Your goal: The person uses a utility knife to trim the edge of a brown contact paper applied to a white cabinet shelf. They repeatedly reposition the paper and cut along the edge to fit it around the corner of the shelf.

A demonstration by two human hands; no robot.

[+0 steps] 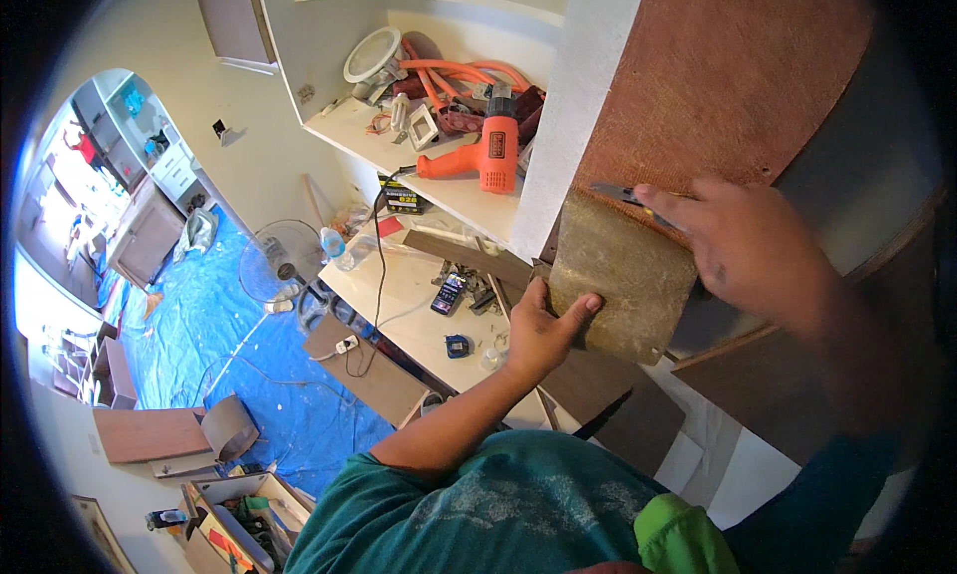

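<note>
Both hands work on one piece: the left hand (pixel 543 330) closes its grip on the lower left edge of a dull yellowish veneer flap (pixel 620 275), with the thumb lying on its face and the other fingers hidden behind it. The right hand (pixel 743 240) is closed around a small utility knife (pixel 626 197); only the grey blade tip and a bit of yellow body show, the rest is covered by the fingers. The blade tip lies at the upper edge of the flap, where the flap meets the reddish-brown panel (pixel 718 75). This panel stands upright beside the white cabinet side (pixel 583 105), and its upper part is cut off by the frame. The right forearm is dark and hard to make out near the rim.

Left of the panel, on the upper shelf (pixel 369 140) of the open cabinet, an orange heat gun (pixel 483 153) lies near the front edge, with orange hoses (pixel 459 73) and small white parts behind it, too tangled to tell apart. On the lower shelf (pixel 399 310) lie a dark wood strip (pixel 469 257), a small phone-like device (pixel 449 295) and a cable (pixel 379 265) hanging over the edge. Below, blue plastic sheet (pixel 229 345) covers the floor, with a round fan (pixel 279 260) and brown board pieces (pixel 150 432) on it.
</note>
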